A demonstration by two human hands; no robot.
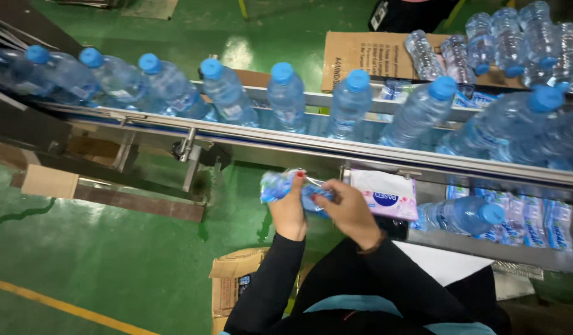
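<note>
**Both hands closed on a bunch of blue-and-white labels below the conveyor**

Head view. A bunch of blue-and-white labels (280,185) is held just below the near rail of the conveyor (311,144), about midway along it. The left hand (289,208) is curled shut around the left part of the bunch, thumb and fingers pinched together at its top edge; red nail polish is seen. The right hand (350,209) is pressed close beside the left, its fingers folded onto the right part of the same bunch, so both hands are clamped on it. Black sleeves are worn.

Just right of the right hand, still under the conveyor rail, a white and pink soft pack (385,193) is seen, touching or nearly touching the knuckles; which cannot be told. Further right, below the rail, a blue-capped bottle lying on its side (463,215) is noted beside more labels (534,223).

On the conveyor, a row of upright blue-capped water bottles (286,99) is carried. Beyond the conveyor, a cardboard box (361,57) and piled bottles (516,40) are seen. Below the hands, an open carton (237,282) rests on the green floor (112,248).
</note>
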